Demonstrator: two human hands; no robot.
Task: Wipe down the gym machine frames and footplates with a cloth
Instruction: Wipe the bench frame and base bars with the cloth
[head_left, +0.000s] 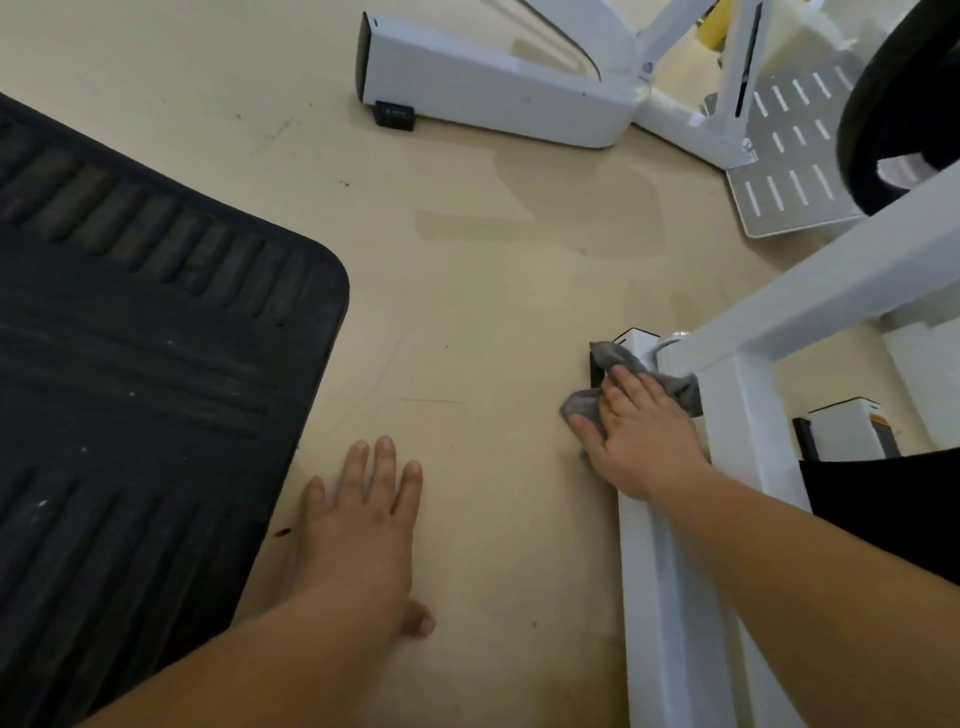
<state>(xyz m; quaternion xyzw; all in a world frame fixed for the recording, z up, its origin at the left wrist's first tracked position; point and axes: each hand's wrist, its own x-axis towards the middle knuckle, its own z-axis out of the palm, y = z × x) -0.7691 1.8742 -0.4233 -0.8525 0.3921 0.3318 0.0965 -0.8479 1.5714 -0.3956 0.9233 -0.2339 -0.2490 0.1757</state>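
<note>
Wiping the low white frame rail is the step in hand, as far as I can judge. The person's right hand lies spread over the grey cloth, fingers fairly straight, pressing it down rather than bunching it. The cloth sits on the far end of that rail, just beside the black end cap and right up against the white upright post that rises from it. Loose folds spill out to the far side and to the left of the hand. The left hand holds nothing; it rests flat and relaxed on the beige floor, well to the left of the rail and just beside the edge of the black rubber mat, apparently as a prop for the crouch. The near stretch of the rail, running back under the right forearm, looks faintly smudged along its left face, so the next move probably calls for dragging the cloth back along it with steady pressure, then around the joint at the post. The perforated footplate at far right and the other machine's white base beyond it lie well apart from the cloth and would need a shift of position to reach.
</note>
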